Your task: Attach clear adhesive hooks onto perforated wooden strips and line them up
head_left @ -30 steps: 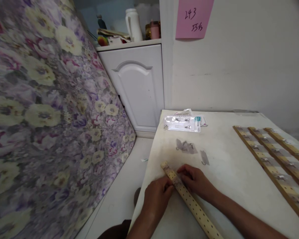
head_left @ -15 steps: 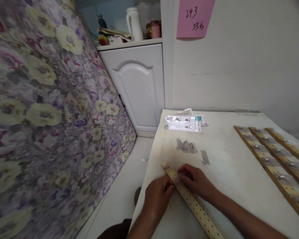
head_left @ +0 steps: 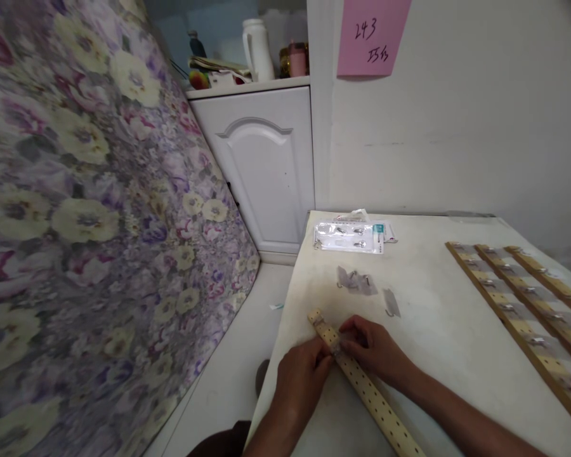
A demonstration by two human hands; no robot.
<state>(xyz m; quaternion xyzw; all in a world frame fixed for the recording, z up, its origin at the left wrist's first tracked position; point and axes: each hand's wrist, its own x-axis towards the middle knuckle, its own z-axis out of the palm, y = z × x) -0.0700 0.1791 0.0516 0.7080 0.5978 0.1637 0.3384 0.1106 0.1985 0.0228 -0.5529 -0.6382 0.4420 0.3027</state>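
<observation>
A pale perforated wooden strip [head_left: 370, 391] lies slantwise on the white table, its far end toward the packaging. My left hand [head_left: 303, 368] grips its left edge with thumb and bent fingers. On the opposite side, my right hand [head_left: 367, 343] is closed, fingertips pinching at the edge of a clear adhesive hook patch [head_left: 335, 348] laid across the strip. Another clear patch [head_left: 318, 319] sits near the strip's far end. Past the hands lie loose clear hook patches [head_left: 356, 281], plus a single one [head_left: 391, 303] farther right.
Blister packs of hooks [head_left: 347, 237] lie at the table's far left corner. Three wooden strips fitted with hook patches, the nearest strip [head_left: 518, 322] among them, lie along the right. A flowered curtain [head_left: 99, 222] hangs left; a white cabinet [head_left: 266, 171] stands behind.
Both hands stay at almost the same spot on the strip. My right fingertips have shifted very slightly against the clear patch; the view has tilted a little.
</observation>
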